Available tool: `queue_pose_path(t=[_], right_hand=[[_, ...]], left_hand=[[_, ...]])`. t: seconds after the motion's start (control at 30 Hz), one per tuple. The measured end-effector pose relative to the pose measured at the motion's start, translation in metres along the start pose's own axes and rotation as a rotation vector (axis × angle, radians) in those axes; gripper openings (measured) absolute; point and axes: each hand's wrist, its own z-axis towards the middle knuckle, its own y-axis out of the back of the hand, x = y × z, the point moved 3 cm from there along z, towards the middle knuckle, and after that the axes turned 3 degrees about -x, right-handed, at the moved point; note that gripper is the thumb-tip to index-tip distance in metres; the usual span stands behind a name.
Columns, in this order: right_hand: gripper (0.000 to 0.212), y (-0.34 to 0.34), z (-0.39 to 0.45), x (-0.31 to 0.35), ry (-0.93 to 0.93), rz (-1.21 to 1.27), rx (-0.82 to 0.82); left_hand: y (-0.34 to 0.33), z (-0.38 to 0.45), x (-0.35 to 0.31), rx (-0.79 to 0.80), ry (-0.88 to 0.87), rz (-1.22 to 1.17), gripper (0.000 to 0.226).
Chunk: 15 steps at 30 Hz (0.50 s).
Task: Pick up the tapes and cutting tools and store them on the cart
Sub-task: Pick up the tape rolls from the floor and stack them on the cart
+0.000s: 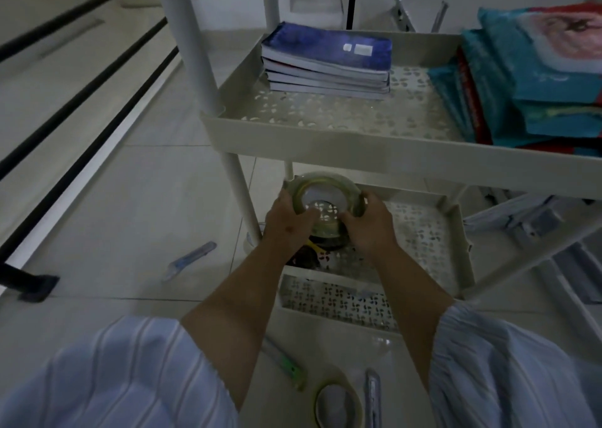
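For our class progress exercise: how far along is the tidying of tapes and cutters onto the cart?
Done: a dark roll appears to lie in the lower tray.
In hand: left hand and right hand hold a clear tape roll over that tray.
Left on the floor: blue cutter, green cutter, another tape roll, grey cutter.

I see a clear, yellowish tape roll [326, 190] over the cream cart [358, 149] with its speckled perforated trays. Far shelf: blue-covered books [326, 56], teal packs [537, 78] right. My sleeves [107, 378] are pale blue, striped.
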Motion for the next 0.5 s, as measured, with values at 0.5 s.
queue_pose_path(t=[0.5], right_hand=[[0.040,-0.011,0.001,-0.009,0.095,0.092,0.035]], left_hand=[[-0.008,-0.006,0.012,-0.006,-0.043,0.298,0.070]])
